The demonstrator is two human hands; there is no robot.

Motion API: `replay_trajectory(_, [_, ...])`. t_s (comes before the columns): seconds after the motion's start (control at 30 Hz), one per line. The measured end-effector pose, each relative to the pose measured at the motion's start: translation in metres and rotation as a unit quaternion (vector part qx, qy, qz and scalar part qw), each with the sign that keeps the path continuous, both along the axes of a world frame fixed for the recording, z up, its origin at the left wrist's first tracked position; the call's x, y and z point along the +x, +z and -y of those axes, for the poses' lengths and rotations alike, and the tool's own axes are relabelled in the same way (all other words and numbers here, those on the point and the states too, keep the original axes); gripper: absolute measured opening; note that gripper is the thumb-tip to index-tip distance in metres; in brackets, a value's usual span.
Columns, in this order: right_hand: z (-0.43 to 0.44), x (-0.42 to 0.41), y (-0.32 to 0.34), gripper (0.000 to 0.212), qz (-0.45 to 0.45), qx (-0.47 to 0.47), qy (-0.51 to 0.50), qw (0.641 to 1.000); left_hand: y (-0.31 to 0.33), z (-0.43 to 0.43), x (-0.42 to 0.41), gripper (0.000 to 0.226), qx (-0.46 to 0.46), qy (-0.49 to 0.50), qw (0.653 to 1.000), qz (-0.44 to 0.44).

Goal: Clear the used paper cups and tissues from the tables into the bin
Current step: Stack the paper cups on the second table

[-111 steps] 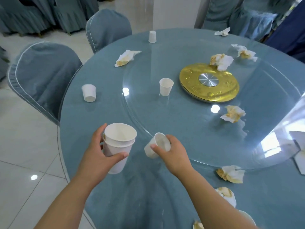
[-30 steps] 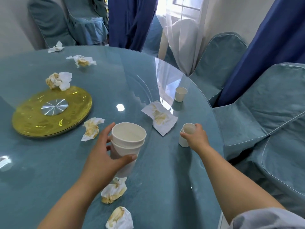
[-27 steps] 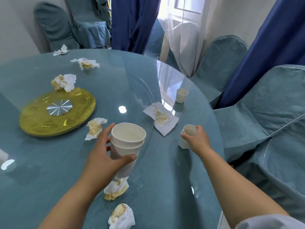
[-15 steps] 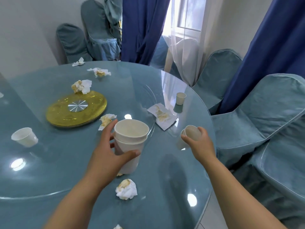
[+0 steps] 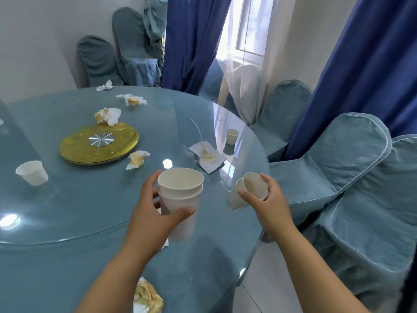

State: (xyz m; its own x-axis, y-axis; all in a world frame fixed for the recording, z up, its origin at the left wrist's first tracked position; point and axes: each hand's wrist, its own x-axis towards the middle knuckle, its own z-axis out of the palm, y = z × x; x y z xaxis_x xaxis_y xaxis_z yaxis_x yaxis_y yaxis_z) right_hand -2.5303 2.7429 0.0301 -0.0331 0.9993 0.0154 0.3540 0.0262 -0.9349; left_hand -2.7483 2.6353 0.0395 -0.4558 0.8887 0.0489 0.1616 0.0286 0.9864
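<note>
Left grip [image 5: 155, 213] wraps a stack of paper cups [image 5: 180, 199] from the side, with the thumb across the front wall and the fingers curled behind. It holds the stack upright above the desk [image 5: 67, 211]. Right grip [image 5: 268, 204] pinches a small cup [image 5: 252, 188] by rim and wall over the desk's right edge, tipped so its mouth faces the camera. Blur hides whether it is one cup or two nested. No bin is in view.

I see a few risks. The small cup is tilted at the edge, so any dregs could spill onto glass or floor, and a loose pinch on thin paper could let it slip. If it is dropped into the stack off-centre, it could catch the rim and knock the top cup askew. The soft walls would also buckle under a hard squeeze. With both grips full, nothing is free for the tissues.

The cups are thin white paper, tapered with rolled rims, so they nest easily. A far cup [image 5: 232, 136] stands near the far edge and a lone cup [image 5: 32, 172] stands at the left. A flat tissue [image 5: 207, 157], stained yellow, lies beyond the stack. A crumpled tissue [image 5: 137, 159] sits beside the gold disc [image 5: 99, 143], and another wad [image 5: 146, 297] lies at the near edge — all soft and greasy-looking. The glass over the blue cloth is smooth and glossy, so light cups would slide on it.
</note>
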Motion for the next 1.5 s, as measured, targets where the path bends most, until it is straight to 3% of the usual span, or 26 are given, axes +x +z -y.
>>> replay_trajectory(0.43, [-0.118,0.09,0.014,0.068,-0.025,0.027,0.085,0.996,-0.002,-0.108,0.093,0.093,0.041,0.093,0.995,0.01])
replay_trajectory(0.67, [-0.181,0.114,0.004,0.069,-0.019,0.002,0.106,0.994,-0.005,-0.151,0.121,0.092,0.019,0.149,0.989,0.006])
replay_trajectory(1.17, [-0.353,0.044,-0.018,0.059,0.036,-0.016,0.13,0.991,-0.041,-0.293,0.055,0.094,-0.009,0.221,0.975,0.029])
replay_trajectory(1.5, [-0.452,-0.01,-0.042,0.072,0.047,-0.018,0.135,0.99,-0.046,-0.333,0.02,0.091,-0.049,0.253,0.966,0.012])
